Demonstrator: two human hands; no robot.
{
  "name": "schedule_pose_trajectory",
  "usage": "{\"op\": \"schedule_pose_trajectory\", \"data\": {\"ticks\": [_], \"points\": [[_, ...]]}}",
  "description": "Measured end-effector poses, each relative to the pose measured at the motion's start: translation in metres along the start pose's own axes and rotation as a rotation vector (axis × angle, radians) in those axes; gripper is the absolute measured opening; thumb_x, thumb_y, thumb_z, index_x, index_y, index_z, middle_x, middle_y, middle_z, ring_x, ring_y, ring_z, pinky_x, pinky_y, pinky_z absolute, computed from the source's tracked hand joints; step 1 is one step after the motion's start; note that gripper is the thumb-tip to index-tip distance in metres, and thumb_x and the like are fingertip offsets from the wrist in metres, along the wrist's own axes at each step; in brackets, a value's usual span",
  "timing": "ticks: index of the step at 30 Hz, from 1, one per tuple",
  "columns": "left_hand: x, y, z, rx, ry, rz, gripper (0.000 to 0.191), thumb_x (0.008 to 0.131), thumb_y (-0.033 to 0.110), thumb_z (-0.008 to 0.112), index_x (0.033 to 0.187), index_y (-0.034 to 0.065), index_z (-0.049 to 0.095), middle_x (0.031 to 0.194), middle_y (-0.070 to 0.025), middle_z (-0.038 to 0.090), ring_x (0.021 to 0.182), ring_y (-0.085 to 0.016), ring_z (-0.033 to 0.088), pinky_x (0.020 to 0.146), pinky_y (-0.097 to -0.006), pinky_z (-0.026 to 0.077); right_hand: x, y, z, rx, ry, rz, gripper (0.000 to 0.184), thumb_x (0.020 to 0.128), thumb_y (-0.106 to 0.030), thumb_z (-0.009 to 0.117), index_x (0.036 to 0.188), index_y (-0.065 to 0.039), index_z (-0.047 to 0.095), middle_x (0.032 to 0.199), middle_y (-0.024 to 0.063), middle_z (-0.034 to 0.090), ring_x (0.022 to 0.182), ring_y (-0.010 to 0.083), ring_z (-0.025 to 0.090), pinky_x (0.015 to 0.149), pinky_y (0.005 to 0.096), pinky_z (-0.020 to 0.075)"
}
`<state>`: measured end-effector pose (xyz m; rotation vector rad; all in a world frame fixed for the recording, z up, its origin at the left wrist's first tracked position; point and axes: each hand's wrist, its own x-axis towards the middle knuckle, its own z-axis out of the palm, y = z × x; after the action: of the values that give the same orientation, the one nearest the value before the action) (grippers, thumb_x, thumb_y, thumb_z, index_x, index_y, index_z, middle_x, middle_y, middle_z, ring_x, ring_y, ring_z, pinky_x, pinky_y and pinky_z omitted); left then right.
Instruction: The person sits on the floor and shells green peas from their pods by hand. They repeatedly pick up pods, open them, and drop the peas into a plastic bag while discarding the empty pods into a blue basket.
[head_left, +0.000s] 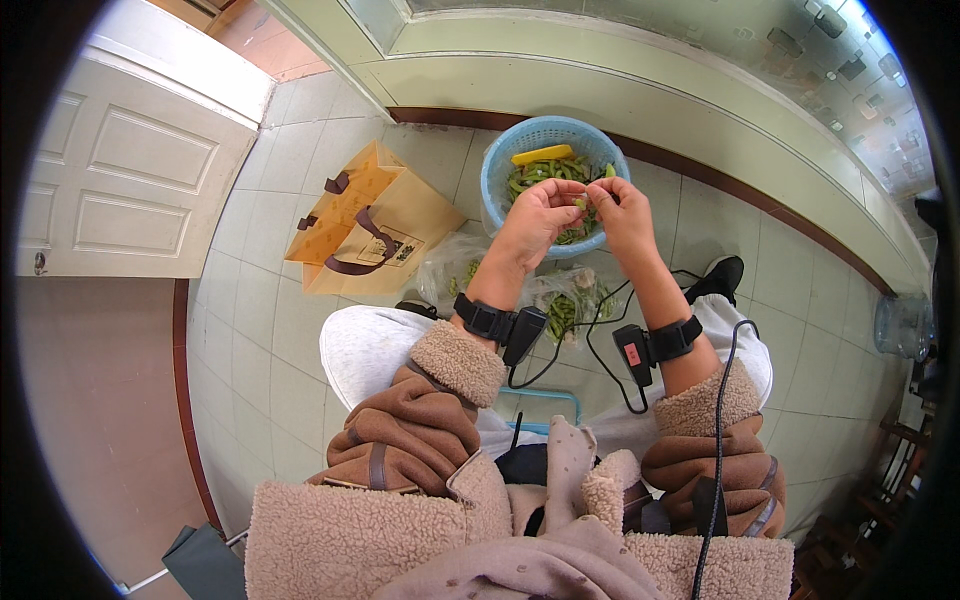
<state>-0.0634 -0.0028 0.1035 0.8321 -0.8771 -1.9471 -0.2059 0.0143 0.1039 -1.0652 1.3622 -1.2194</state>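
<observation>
Both hands meet above a light blue perforated plastic basket (495, 202) that holds green edamame-like bean pods (529, 174). My left hand (541, 217) pinches a small green piece (580, 203), perhaps a bean or part of a pod, between thumb and fingers. My right hand (624, 217) has its fingertips close against the left ones. A green pod (610, 171) shows just beyond its index finger and seems to be held there. The fingers hide part of what they grip. A yellow plastic piece (543, 154) lies in the basket on the pods.
Clear plastic bags with green pods (561, 315) lie on the tiled floor (247, 330) between my feet. A paper gift bag (405, 225) stands left of the basket. Black cables (592, 349) hang from the wrist-strapped devices. A wall panel (525, 86) rises behind the basket.
</observation>
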Motion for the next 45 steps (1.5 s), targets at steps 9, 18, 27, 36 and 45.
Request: {"op": "schedule_pose_trajectory", "data": {"ticks": [9, 18, 27, 36, 45], "points": [[0.000, 0.000, -0.001, -0.022, 0.067, -0.010, 0.022, 0.081, -0.003, 0.056, 0.102, -0.0004, 0.053, 0.093, -0.0066, 0.059, 0.081, -0.013, 0.058, 0.072, -0.0251, 0.048, 0.002, 0.004, -0.003, -0.002, -0.013, -0.001, 0.012, 0.087, -0.013, 0.055, 0.086, -0.002, 0.060, 0.072, -0.0020, 0.055, 0.064, 0.0059, 0.047, 0.057, 0.0202, 0.0386], [0.000, 0.000, -0.005, 0.039, 0.113, 0.020, 0.016, 0.083, 0.002, 0.057, 0.099, -0.0011, 0.054, 0.094, -0.0079, 0.060, 0.082, -0.014, 0.059, 0.074, -0.0245, 0.050, 0.000, 0.001, -0.007, -0.424, -0.053, -0.352, 0.012, 0.076, -0.009, 0.064, 0.085, -0.001, 0.061, 0.082, 0.0077, 0.055, 0.070, 0.0199, 0.055, 0.063, 0.0294, 0.0447], [0.000, 0.001, -0.003, 0.119, 0.135, 0.005, 0.014, 0.083, 0.006, 0.059, 0.095, -0.0004, 0.057, 0.089, -0.0066, 0.061, 0.077, -0.012, 0.059, 0.071, -0.0241, 0.050, -0.008, -0.007, -0.001, -0.680, 0.044, -0.436, 0.011, 0.076, -0.013, 0.062, 0.080, -0.003, 0.057, 0.083, 0.0078, 0.054, 0.069, 0.0248, 0.057, 0.060, 0.0311, 0.0449], [-0.002, 0.003, -0.002, 0.076, 0.093, -0.025, 0.020, 0.086, 0.005, 0.054, 0.105, -0.0014, 0.057, 0.091, -0.0057, 0.062, 0.075, -0.010, 0.059, 0.069, -0.0223, 0.050, -0.004, -0.003, -0.005, -0.540, 0.066, -0.395, 0.013, 0.078, -0.016, 0.060, 0.080, -0.004, 0.056, 0.086, 0.0089, 0.054, 0.069, 0.0268, 0.056, 0.061, 0.0350, 0.0455], [-0.003, 0.003, -0.004, 0.063, 0.084, -0.040, 0.020, 0.089, 0.006, 0.049, 0.106, -0.0018, 0.056, 0.093, -0.0093, 0.063, 0.077, -0.010, 0.059, 0.069, -0.0213, 0.050, 0.008, 0.009, -0.012, -0.466, 0.138, -0.317, 0.013, 0.081, -0.013, 0.057, 0.084, -0.001, 0.059, 0.087, 0.0127, 0.057, 0.076, 0.0288, 0.057, 0.067, 0.0348, 0.0455]]}}
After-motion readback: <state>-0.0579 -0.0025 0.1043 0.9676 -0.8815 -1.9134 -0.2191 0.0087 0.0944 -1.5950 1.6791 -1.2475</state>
